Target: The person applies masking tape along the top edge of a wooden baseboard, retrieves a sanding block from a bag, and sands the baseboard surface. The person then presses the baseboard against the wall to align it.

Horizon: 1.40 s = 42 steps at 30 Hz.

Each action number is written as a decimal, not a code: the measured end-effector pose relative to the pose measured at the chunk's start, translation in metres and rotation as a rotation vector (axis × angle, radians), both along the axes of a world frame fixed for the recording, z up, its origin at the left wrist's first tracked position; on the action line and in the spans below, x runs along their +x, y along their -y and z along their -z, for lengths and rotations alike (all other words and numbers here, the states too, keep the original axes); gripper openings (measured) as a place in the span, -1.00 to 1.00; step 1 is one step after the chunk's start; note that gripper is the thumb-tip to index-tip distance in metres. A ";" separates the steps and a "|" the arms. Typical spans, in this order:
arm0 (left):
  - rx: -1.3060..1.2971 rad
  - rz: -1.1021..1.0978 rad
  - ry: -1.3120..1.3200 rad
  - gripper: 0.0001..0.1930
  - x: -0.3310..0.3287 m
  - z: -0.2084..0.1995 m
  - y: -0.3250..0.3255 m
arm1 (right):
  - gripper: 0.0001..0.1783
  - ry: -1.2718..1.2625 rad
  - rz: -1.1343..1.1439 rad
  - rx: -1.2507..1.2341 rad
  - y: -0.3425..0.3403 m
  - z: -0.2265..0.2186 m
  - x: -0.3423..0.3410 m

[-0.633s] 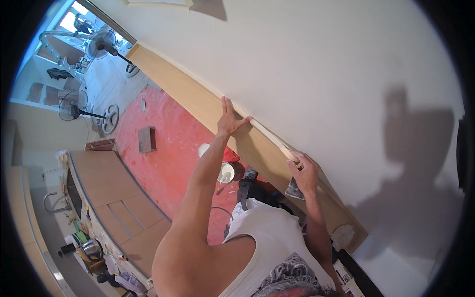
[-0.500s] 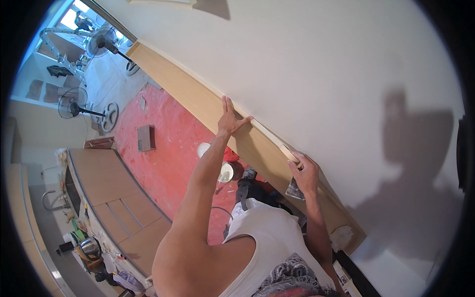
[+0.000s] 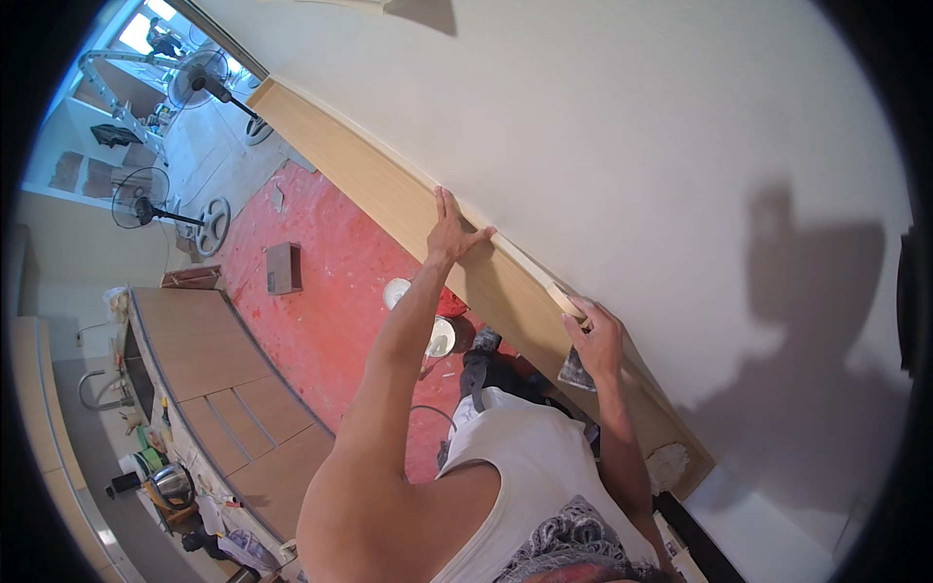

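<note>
My left hand (image 3: pixel 449 233) rests with thumb and fingers spread on the upper edge of a long pale wooden board (image 3: pixel 360 170) that runs along the white wall. My right hand (image 3: pixel 601 338) is closed round the near end of a thin wooden strip (image 3: pixel 530 267), which lies along the board's wall side. Its fingertips are partly hidden behind the strip. Just below the right hand shows a dark grey flat piece (image 3: pixel 575 370), whose kind I cannot make out.
White buckets (image 3: pixel 442 336) stand on the red floor (image 3: pixel 340 311) by my legs, with a brown block (image 3: pixel 284 268) farther off. Left are wooden cabinets (image 3: pixel 194 340) and a cluttered counter. Standing fans (image 3: pixel 146 209) and a ladder (image 3: pixel 117 97) are at the far left.
The view has shifted very slightly. Both hands keep their places on the board and the strip.
</note>
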State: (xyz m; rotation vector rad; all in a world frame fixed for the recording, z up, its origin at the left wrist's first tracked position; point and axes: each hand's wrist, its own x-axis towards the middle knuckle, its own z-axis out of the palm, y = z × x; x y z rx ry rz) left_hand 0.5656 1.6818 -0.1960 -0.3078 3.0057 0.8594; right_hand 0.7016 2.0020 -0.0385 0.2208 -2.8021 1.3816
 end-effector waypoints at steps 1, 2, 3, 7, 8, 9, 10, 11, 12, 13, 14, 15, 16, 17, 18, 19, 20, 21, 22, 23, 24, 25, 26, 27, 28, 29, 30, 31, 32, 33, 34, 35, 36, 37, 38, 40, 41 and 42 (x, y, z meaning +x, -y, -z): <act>-0.008 0.002 0.006 0.49 0.002 0.000 -0.002 | -0.65 0.005 0.002 0.001 0.001 -0.001 0.001; -0.019 0.002 0.009 0.45 0.003 0.000 -0.003 | -0.65 0.006 0.002 0.000 0.002 -0.002 0.000; 0.014 -0.002 -0.008 0.37 0.006 0.000 -0.007 | -0.65 0.008 0.002 -0.001 0.003 -0.003 0.000; 0.136 -0.018 -0.035 0.08 0.026 0.000 -0.043 | -0.66 0.036 -0.006 0.016 0.003 0.002 0.000; 0.164 -0.026 -0.031 0.02 0.032 -0.001 -0.055 | -0.66 0.053 -0.009 0.018 0.004 0.002 0.000; 0.160 -0.030 -0.030 -0.09 0.041 -0.006 -0.069 | -0.67 0.068 -0.008 0.018 0.005 0.004 0.000; 0.190 -0.007 -0.027 -0.11 0.049 -0.012 -0.081 | -0.67 0.060 -0.001 0.026 0.005 0.006 0.000; 0.222 0.016 -0.021 -0.14 0.058 -0.018 -0.093 | -0.67 0.053 0.007 0.036 0.004 0.008 0.001; 0.253 0.031 -0.020 -0.16 0.067 -0.021 -0.097 | -0.67 0.044 0.006 0.045 0.003 0.009 0.000; 0.210 0.121 -0.110 -0.19 0.078 -0.012 -0.097 | -0.67 0.063 0.012 0.040 0.003 0.011 0.000; 0.160 0.202 -0.205 -0.21 0.089 0.005 -0.091 | -0.66 0.078 0.009 0.029 0.006 0.011 0.000; 0.115 0.294 -0.296 -0.23 0.091 0.007 -0.088 | -0.66 0.095 0.016 0.024 0.006 0.012 0.001; 0.089 0.361 -0.223 -0.24 0.087 0.008 -0.079 | -0.65 0.097 0.026 0.023 0.007 0.014 0.001; 0.070 0.437 -0.149 -0.25 0.084 0.000 -0.066 | -0.65 0.102 0.047 0.027 0.005 0.016 0.003; 0.048 0.508 -0.072 -0.25 0.080 -0.006 -0.051 | -0.64 0.107 0.064 0.030 0.005 0.018 0.005; -0.012 0.506 -0.055 -0.25 0.073 -0.006 -0.035 | -0.64 0.090 0.055 0.049 0.004 0.020 0.008; -0.076 0.496 -0.040 -0.24 0.060 -0.004 -0.016 | -0.63 0.070 0.040 0.065 0.004 0.023 0.007; -0.143 0.486 -0.026 -0.23 0.045 -0.002 0.004 | -0.63 0.048 0.026 0.078 0.004 0.024 0.006; -0.204 0.444 0.018 -0.24 0.028 0.000 0.025 | -0.63 0.058 0.033 0.062 0.005 0.025 0.005; -0.262 0.401 0.067 -0.24 0.013 0.001 0.045 | -0.63 0.072 0.038 0.048 0.006 0.027 0.006; -0.318 0.342 0.100 -0.24 0.002 -0.002 0.066 | -0.63 0.090 0.039 0.038 0.007 0.028 0.007; -0.374 0.281 0.134 -0.24 -0.007 -0.005 0.086 | -0.63 0.108 0.040 0.026 0.008 0.029 0.008; -0.402 0.253 0.119 -0.25 -0.025 -0.007 0.094 | -0.63 0.127 0.072 0.022 0.005 0.029 0.010; -0.431 0.202 0.107 -0.25 -0.033 -0.010 0.108 | -0.63 0.144 0.082 0.015 0.004 0.028 0.011; -0.464 0.153 0.099 -0.25 -0.037 -0.011 0.115 | -0.63 0.111 0.077 0.040 0.004 0.030 0.012; -0.420 0.072 0.072 -0.25 -0.041 -0.012 0.114 | -0.63 0.080 0.074 0.067 0.003 0.031 0.012; -0.377 -0.010 0.045 -0.24 -0.043 -0.013 0.110 | -0.63 0.049 0.069 0.093 0.002 0.031 0.013; -0.333 -0.094 0.019 -0.24 -0.043 -0.012 0.105 | -0.63 0.053 0.086 0.089 0.002 0.032 0.016; -0.302 -0.019 -0.009 -0.22 -0.037 -0.006 0.097 | -0.63 0.052 0.092 0.078 0.004 0.032 0.016; -0.272 0.053 -0.036 -0.20 -0.025 0.004 0.079 | -0.63 0.052 0.095 0.067 0.006 0.031 0.016; -0.311 0.127 -0.145 -0.17 -0.008 0.023 0.065 | -0.63 0.065 0.077 0.044 0.010 0.030 0.015; -0.333 0.222 -0.251 -0.14 0.010 0.027 0.032 | -0.63 0.085 0.078 0.036 0.008 0.032 0.015; -0.179 0.223 -0.177 -0.06 0.029 0.029 -0.003 | -0.64 0.104 0.075 0.028 0.006 0.034 0.015; -0.012 0.248 -0.107 -0.01 0.041 0.010 -0.043 | -0.64 0.097 0.098 0.036 0.000 0.037 0.016; -0.006 0.254 -0.030 0.00 0.053 -0.002 -0.064 | -0.64 0.089 0.095 0.036 -0.001 0.036 0.016; 0.006 0.233 0.062 -0.01 0.065 -0.010 -0.081 | -0.63 0.099 0.071 0.012 0.001 0.035 0.015; 0.010 0.213 0.073 -0.02 0.067 -0.012 -0.084 | -0.63 0.112 0.055 -0.015 0.002 0.036 0.012; 0.015 0.193 0.084 -0.03 0.068 -0.014 -0.085 | -0.62 0.127 0.039 -0.039 0.003 0.036 0.010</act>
